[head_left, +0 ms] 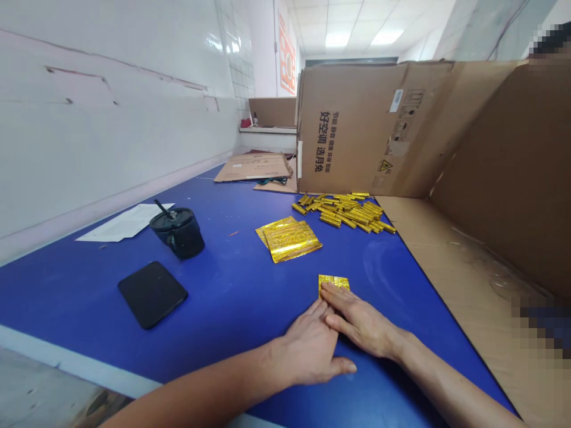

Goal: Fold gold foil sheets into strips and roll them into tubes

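My left hand lies flat on the blue table, its fingertips against the lower edge of a small gold foil packet. My right hand rests palm down, with its fingers laid over the near part of that packet, hiding its lower half. Both hands lie side by side, holding nothing up from the table. Farther ahead sits a stack of flat gold foil sachets. Beyond it and to the right lies a loose heap of thin rolled gold sticks.
A black phone, a black lidded cup with a straw and white paper lie left. A cardboard box wall bounds the far right, with flattened cardboard behind. A blurred person's sleeve shows far right.
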A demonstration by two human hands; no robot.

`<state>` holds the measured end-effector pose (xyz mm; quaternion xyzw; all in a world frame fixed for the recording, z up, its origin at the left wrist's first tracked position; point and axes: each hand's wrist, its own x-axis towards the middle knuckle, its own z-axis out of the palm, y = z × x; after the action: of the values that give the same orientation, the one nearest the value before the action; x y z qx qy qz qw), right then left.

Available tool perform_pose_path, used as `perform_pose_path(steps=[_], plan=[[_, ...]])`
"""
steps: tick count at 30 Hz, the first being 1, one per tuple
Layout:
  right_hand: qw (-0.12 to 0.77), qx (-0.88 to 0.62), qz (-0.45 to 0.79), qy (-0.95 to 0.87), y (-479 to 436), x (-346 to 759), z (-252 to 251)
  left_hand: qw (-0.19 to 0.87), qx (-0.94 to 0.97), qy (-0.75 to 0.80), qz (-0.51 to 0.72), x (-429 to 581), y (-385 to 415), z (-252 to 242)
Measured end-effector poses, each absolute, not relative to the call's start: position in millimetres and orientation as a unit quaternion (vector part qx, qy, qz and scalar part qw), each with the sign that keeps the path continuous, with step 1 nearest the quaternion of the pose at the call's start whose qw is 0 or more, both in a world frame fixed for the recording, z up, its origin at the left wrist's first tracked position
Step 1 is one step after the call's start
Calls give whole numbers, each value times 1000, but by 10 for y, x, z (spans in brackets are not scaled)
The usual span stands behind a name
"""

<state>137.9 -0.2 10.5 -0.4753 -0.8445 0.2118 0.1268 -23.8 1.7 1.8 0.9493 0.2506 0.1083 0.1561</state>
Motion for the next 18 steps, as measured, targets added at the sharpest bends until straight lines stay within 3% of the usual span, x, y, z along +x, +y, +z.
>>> perform_pose_path(steps=[18], plan=[[61,-551,129,-822,-127,1513,14,122,968,205,72,-374,336,103]])
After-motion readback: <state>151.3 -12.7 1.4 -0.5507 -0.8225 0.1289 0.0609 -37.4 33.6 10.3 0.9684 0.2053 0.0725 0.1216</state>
